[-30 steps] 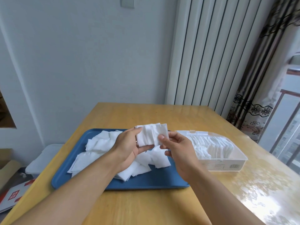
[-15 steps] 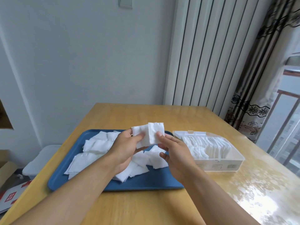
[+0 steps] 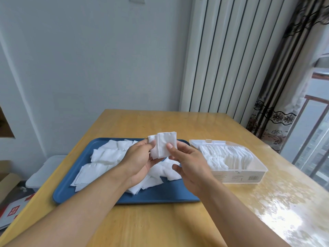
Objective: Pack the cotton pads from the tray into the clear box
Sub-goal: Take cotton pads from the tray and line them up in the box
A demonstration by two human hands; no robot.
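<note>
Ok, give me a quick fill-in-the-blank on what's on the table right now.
1. Both hands, left hand and right hand, hold a small stack of pads above the ____ tray.
2. The clear box sits to the tray's ____.
3. The pads in the box stand on ____.
4. The box has no ____ on it.

Missing words: blue; right; edge; lid

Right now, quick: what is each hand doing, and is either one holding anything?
Left hand: holds the small stack of cotton pads from the left, thumb on front.
Right hand: pinches the same stack from the right, thumb on front.
</note>
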